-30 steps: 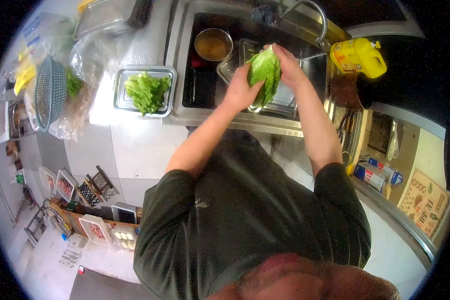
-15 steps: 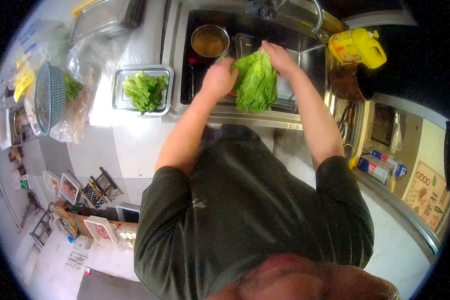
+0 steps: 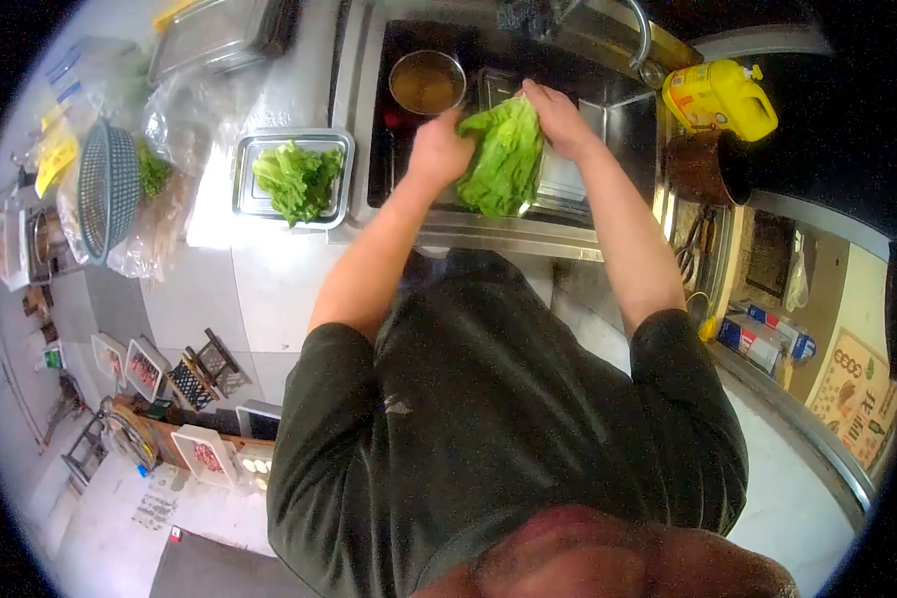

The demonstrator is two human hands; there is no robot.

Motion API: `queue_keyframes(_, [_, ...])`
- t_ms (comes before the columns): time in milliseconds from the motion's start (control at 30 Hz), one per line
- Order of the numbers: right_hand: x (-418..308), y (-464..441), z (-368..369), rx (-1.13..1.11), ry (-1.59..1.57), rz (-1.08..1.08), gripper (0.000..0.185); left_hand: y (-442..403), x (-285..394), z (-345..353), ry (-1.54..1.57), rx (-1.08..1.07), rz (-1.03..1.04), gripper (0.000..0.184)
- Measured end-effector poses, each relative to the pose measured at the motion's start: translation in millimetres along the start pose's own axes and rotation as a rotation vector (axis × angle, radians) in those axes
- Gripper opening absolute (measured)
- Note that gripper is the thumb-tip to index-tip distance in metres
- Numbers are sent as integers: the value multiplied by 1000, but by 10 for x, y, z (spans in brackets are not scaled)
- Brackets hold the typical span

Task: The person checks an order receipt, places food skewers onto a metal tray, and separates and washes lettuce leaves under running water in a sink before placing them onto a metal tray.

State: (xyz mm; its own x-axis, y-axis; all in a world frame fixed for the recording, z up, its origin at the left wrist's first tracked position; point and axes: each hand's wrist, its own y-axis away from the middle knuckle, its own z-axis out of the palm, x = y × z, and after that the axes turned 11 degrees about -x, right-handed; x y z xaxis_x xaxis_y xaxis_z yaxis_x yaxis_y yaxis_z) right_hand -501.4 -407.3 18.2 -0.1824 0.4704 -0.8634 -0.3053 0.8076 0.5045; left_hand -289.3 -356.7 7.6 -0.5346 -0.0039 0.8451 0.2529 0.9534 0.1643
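Observation:
Over the sink, my right hand is closed around the pale base end of a head of green leaf lettuce, whose leaves hang down toward me. My left hand is at the lettuce's left side, slightly blurred, its fingers curled on the edge of a leaf; the fingertips are partly hidden. On the counter left of the sink, a rectangular metal tray holds loose lettuce leaves.
The sink contains a round metal strainer or bowl with brownish contents. A curved faucet and a yellow jug stand at the right. Plastic bags, a blue-grey basket and stacked trays occupy the left side.
The lettuce has shifted slightly left and tilted, its leaves swinging toward my left hand. Both hands stay at it. The whole view has moved a little to the right.

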Motion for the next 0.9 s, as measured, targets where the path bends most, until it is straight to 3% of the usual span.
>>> queue_keyframes(100, [172, -134, -19, 73, 4, -12, 54, -6, -4, 159, 242, 23, -179, 38])
queue_keyframes(167, [404, -271, -46, 193, 19, 90, 56, -6, -147, 327, 354, 19, -289, 40])
queue_keyframes(233, [328, -190, 55, 165, -108, 152, 61, -45, -329, 517, 500, 46, -348, 36])
queue_keyframes(300, [196, 19, 193, -15, -376, 171, 69, 22, -267, 530, 641, 75, -370, 34])
queue_keyframes(333, [419, -75, 212, 145, -345, 161, 49, 40, -226, 520, 640, 88, -371, 32])
queue_keyframes(400, [429, 67, 254, 15, -230, 87, 67, 73, -172, 491, 636, 117, -376, 30])
queue_keyframes(433, [380, 153, 290, -51, -172, 50, 77, 77, -186, 482, 539, 98, -366, 29])
queue_keyframes(500, [359, 175, 263, -71, -134, 36, 74, 84, -225, 433, 344, 56, -342, 27])
queue_keyframes(600, [335, 146, 198, -76, 49, 45, 72, 86, -257, 339, 33, 132, -85, 28])
queue_keyframes(667, [115, 197, 220, -50, 188, 74, 69, 30, -291, 228, -340, 267, 221, 30])
queue_keyframes(733, [178, 108, 195, -14, 371, 55, 79, -67, -239, 149, -595, 351, 475, 31])
queue_keyframes(833, [13, 159, 256, -38, 580, 36, 88, -198, -166, 191, -551, 115, 355, 38])
queue_keyframes(900, [-45, 169, 281, -70, 639, 35, 89, -254, -57, 164, -462, 0, 213, 31])
